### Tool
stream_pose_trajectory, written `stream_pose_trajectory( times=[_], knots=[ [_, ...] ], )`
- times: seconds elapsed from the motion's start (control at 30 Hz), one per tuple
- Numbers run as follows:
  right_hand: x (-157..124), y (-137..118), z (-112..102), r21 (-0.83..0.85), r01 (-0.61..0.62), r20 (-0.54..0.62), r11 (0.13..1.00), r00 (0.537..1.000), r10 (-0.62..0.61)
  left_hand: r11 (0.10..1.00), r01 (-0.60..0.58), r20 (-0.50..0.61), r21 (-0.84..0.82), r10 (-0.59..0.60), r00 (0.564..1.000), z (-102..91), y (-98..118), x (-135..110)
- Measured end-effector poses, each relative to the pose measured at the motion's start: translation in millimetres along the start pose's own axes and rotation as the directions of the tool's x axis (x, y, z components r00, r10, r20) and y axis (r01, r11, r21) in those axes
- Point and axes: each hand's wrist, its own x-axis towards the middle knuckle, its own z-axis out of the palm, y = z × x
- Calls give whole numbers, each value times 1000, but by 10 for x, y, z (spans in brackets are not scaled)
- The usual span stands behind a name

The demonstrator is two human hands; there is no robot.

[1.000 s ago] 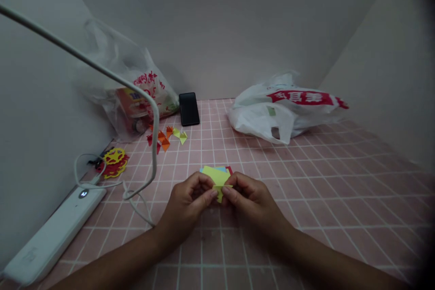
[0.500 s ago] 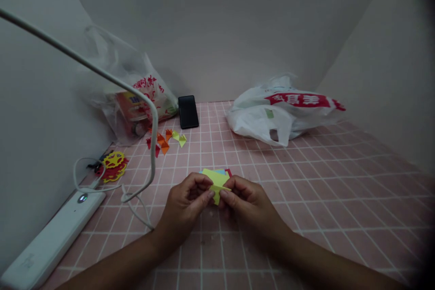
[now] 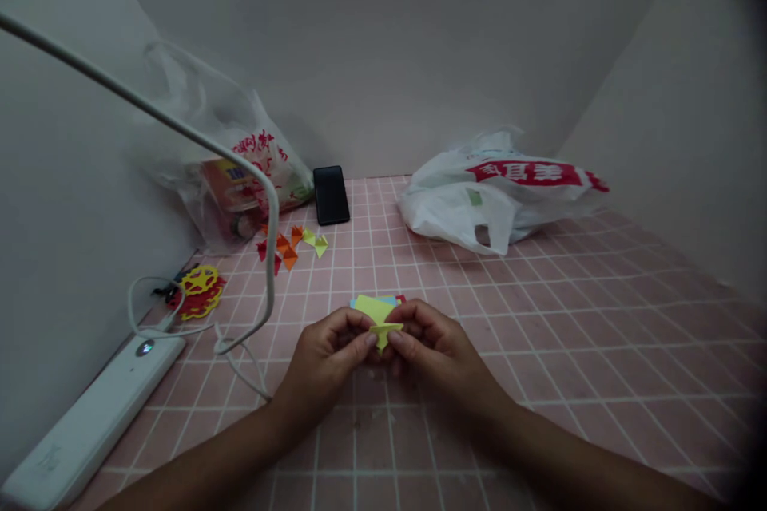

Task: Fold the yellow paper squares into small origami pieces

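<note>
Between my two hands is a small piece of yellow folded paper point(image 3: 385, 330), its top edge bent into a flap and its lower end pointed. My left hand point(image 3: 332, 347) pinches its left side with thumb and forefinger. On the other side, my right hand point(image 3: 432, 342) pinches the right part the same way. Just beyond the fingers lies a small stack of coloured paper point(image 3: 375, 306), with yellow on top and blue and red edges showing; my hands hide its near part. Several folded paper pieces point(image 3: 288, 252) in red, orange and yellow lie farther left.
A black phone point(image 3: 331, 196) lies near the back wall. Plastic bags stand at the left point(image 3: 240, 176) and right point(image 3: 497, 192). A white power strip point(image 3: 96, 423), a looping white cable point(image 3: 272, 255) and yellow and red cut-out shapes point(image 3: 200, 291) occupy the left of the tiled surface point(image 3: 569, 351).
The yellow paper's upper flap now lies more level, and the paper looks narrower between my fingers. My right hand has shifted slightly left and up.
</note>
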Motion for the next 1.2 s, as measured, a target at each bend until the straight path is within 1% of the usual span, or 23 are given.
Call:
stream_pose_trajectory(
  times=[0.1,0.2,0.27,0.4,0.47,0.63,0.7,0.97,1.1,1.2],
  knots=[
    [6,-36,8,45,40,45,998,998,-42,996,63,-10,-61,-63,998,-4,15,4],
    [11,-65,10,26,21,80,999,997,-23,992,75,-1,-98,-76,997,-15,8,6],
    [18,-64,0,14,-1,56,1000,998,0,986,83,29,-142,-80,996,-16,-7,15],
    [45,-31,-47,7,-86,-11,996,996,87,966,93,104,-242,-70,992,0,-47,44],
    [59,-23,-64,28,-109,-16,994,994,109,959,90,124,-268,-58,991,6,-57,55],
    [77,-40,-62,104,-142,35,984,990,139,957,131,118,-260,-103,988,-13,-44,64],
    [79,-43,-57,112,-154,37,982,988,151,956,138,109,-258,-113,988,-21,-36,65],
    [81,-38,-46,103,-158,24,982,987,156,953,132,96,-273,-110,989,3,-2,60],
    [65,-32,-33,71,-157,-7,985,987,158,966,119,87,-228,-102,991,18,-10,39],
    [46,-26,-12,43,-131,-3,990,991,131,980,102,33,-174,-97,995,26,-35,19]
  ],
)
